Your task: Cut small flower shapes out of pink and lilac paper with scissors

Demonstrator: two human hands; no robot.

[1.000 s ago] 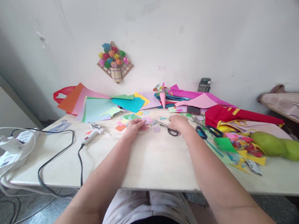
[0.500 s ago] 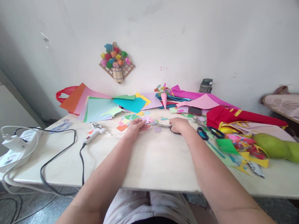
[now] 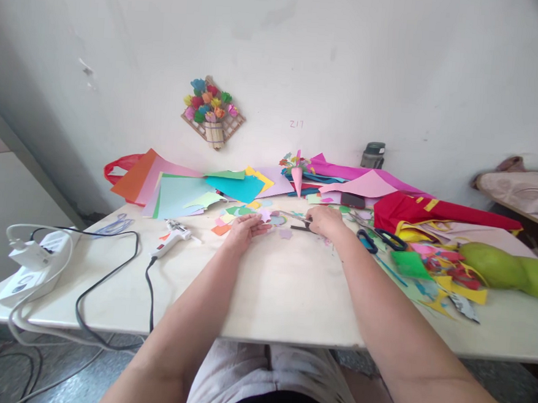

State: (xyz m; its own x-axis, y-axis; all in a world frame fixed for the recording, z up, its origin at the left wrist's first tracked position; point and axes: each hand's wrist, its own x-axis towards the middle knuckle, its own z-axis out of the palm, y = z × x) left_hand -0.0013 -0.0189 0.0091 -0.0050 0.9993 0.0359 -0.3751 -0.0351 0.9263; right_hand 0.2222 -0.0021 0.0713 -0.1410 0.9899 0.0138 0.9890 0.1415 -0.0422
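My left hand (image 3: 247, 227) is closed, pinching a small lilac paper cutout (image 3: 265, 215) between thumb and fingers. Across from it, my right hand (image 3: 323, 220) is curled around a pair of scissors (image 3: 294, 215), whose metal blades point left toward the cutout. A dark narrow strip (image 3: 300, 228) shows just below the blades; whether it belongs to the scissors I cannot tell. A lilac paper shape (image 3: 286, 234) lies on the table between my hands. Small coloured paper cutouts (image 3: 231, 212) are scattered just beyond my left hand.
A white glue gun (image 3: 174, 236) and power strip (image 3: 38, 262) with cables lie left. Coloured paper sheets (image 3: 177, 194) and a pink paper cone of flowers (image 3: 297, 180) line the back. Right are other scissors (image 3: 390, 239), paper scraps (image 3: 447, 260) and green fruit-like objects (image 3: 495, 266).
The scissors have shifted in my right hand, and a dark strip now shows beneath the blades. My left hand stays in place with the lilac cutout. The view has moved slightly.
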